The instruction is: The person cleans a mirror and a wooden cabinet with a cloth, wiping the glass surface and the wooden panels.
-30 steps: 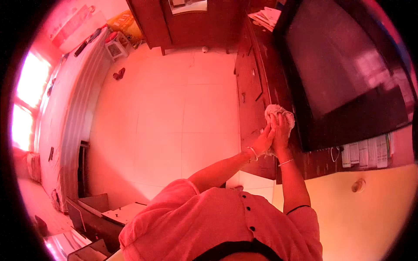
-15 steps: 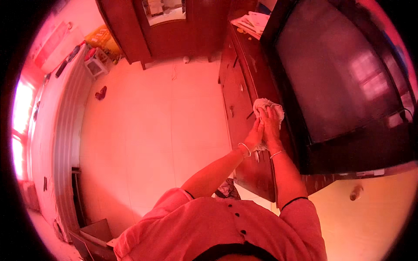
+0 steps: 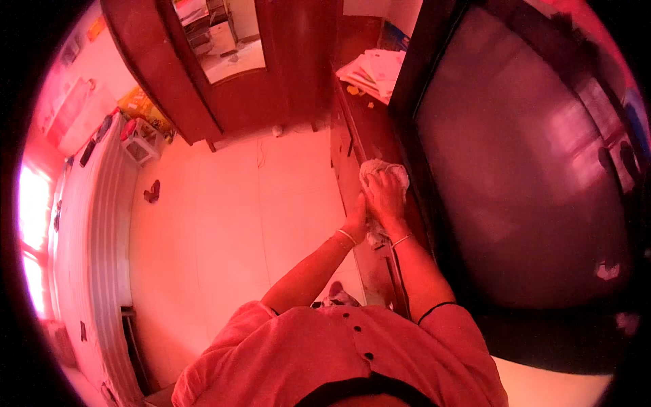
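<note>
Cloth (image 3: 384,171), pale and crumpled, is lying on the top of the dark wooden cabinet (image 3: 359,146), just in front of the big dark television screen (image 3: 522,169) that is standing on it. Right hand (image 3: 385,197) is pressing down on the cloth from above, fingers curled close together over the bunched fabric, part of which is showing beyond the knuckles. Left hand (image 3: 356,218) is sitting right beside it at the cabinet's front edge, touching the right hand; whether its fingers are gripping a trailing end of the cloth or only resting there cannot be told, since the right hand is covering them. A thin bangle is circling each wrist. Both forearms are reaching up from the lower edge, out of a short-sleeved buttoned shirt (image 3: 339,353). Further along the cabinet top, well apart from the hands, a loose stack of papers (image 3: 374,70) is lying. Pale tiled floor (image 3: 224,224) is spreading to the left of the cabinet, with a small white stool (image 3: 141,141) standing near the far wall. A dark wooden door frame (image 3: 169,81) is rising beyond the floor.
</note>
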A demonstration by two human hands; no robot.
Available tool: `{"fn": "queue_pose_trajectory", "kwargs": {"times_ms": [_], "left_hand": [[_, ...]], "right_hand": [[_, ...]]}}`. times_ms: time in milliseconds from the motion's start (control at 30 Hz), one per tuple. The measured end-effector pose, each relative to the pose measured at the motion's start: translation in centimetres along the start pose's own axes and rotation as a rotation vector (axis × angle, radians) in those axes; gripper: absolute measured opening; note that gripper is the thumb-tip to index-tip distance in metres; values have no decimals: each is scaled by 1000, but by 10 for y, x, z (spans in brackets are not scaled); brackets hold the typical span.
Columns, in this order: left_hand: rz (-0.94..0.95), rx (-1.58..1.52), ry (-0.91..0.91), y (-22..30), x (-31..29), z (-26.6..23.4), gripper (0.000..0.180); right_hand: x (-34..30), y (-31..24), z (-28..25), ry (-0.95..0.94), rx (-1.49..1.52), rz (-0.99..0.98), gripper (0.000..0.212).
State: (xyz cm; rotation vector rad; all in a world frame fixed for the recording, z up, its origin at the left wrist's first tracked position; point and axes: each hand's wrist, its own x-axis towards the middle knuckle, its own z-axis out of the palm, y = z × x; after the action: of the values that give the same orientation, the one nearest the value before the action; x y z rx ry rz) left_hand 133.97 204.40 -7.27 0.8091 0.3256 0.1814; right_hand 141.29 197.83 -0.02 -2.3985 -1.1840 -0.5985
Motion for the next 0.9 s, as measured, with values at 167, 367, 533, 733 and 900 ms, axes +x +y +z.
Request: {"fn": "queue_pose_trajectory", "kwargs": {"times_ms": [167, 367, 533, 733, 900], "left_hand": [[-231, 97, -29, 47, 16, -4, 30], [189, 245, -22, 121, 38, 18, 33], [621, 5, -288, 212, 62, 155, 33], [1479, 385, -526, 312, 162, 283, 24], [1597, 677, -530, 288, 211, 246, 37]], "right_hand": [[21, 23, 25, 36, 409, 166, 19], [69, -15, -34, 255, 708, 347, 22], [141, -15, -133, 645, -231, 62, 29], [281, 17, -239, 708, -892, 72, 34], [286, 24, -191, 536, -826, 216, 28]]}}
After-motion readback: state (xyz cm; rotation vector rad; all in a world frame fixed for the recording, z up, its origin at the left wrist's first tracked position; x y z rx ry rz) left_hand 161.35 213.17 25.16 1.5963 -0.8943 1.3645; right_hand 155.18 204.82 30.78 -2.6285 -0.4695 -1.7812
